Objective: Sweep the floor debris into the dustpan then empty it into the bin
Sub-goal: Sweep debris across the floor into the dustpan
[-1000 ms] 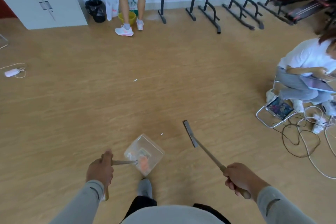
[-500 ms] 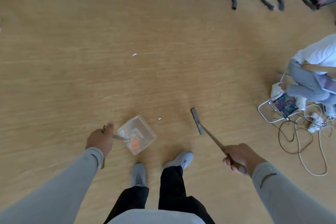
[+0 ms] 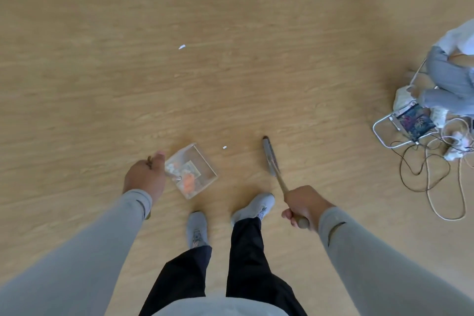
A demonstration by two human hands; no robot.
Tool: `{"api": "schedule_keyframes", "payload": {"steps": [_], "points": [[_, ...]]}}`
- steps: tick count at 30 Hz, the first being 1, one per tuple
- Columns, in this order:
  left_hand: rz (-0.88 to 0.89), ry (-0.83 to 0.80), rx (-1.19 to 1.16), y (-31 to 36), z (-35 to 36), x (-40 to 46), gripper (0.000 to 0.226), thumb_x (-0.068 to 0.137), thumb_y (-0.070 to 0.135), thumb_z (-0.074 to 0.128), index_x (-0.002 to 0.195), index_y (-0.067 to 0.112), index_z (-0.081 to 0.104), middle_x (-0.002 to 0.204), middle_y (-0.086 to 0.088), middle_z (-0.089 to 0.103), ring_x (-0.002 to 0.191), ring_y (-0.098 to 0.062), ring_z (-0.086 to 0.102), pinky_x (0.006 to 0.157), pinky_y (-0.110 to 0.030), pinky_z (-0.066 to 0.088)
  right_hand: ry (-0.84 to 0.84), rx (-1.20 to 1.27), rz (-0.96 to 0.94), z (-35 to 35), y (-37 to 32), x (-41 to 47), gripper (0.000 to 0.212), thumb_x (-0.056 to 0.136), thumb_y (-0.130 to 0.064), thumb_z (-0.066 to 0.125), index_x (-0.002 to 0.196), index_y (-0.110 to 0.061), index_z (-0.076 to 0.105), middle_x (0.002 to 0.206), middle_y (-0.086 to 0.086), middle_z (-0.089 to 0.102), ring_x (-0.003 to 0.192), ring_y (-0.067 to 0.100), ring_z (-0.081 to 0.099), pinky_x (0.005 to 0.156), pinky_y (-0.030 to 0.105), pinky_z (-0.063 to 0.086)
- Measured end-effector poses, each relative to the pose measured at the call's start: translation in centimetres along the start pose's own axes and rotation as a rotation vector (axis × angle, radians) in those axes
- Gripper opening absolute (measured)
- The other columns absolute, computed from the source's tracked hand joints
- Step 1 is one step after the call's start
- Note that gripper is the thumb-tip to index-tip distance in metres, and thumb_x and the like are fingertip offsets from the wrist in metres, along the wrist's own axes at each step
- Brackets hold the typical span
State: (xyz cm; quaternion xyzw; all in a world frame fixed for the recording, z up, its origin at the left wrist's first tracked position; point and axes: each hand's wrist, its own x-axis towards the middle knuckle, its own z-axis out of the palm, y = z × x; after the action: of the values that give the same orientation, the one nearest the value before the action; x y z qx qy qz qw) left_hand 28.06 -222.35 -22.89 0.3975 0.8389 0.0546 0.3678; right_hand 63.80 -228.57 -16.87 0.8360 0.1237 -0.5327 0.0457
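Note:
My left hand (image 3: 145, 177) grips the handle of a clear plastic dustpan (image 3: 202, 161) that sits low over the wooden floor, with orange and white scraps (image 3: 188, 182) inside it. My right hand (image 3: 304, 206) grips the wooden handle of a broom (image 3: 270, 158), whose narrow head lies to the right of the pan. A small white scrap (image 3: 224, 147) lies on the floor between pan and broom head. Another white scrap (image 3: 181, 46) lies farther off. No bin is in view.
My two feet in grey shoes (image 3: 252, 206) stand just behind the pan. At the right edge a seated person (image 3: 451, 77) is beside a folding metal stool (image 3: 405, 123) and a tangle of cables (image 3: 436, 172) on the floor.
My head has tilted down, so the far wall, bin and standing person have left the view. The broom head and dustpan have stayed roughly in place, the pan drawn slightly nearer my feet.

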Motion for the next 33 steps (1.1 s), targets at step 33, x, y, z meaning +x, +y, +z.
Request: {"api": "schedule_keyframes", "payload": {"steps": [33], "points": [[0.024,-0.001,-0.034,0.3,-0.2,0.3,0.070,0.098,0.072,0.033,0.072,0.012,0.056,0.062,-0.005,0.057,0.055,-0.025,0.056,0.048,-0.030,0.033,-0.231,-0.198,-0.211,0.1,0.6,-5.2,0.031,0.087,-0.007,0.053,0.111,-0.020,0.069,0.063,0.010,0.060,0.048,0.019,0.043,0.043,0.026,0.034]]}}
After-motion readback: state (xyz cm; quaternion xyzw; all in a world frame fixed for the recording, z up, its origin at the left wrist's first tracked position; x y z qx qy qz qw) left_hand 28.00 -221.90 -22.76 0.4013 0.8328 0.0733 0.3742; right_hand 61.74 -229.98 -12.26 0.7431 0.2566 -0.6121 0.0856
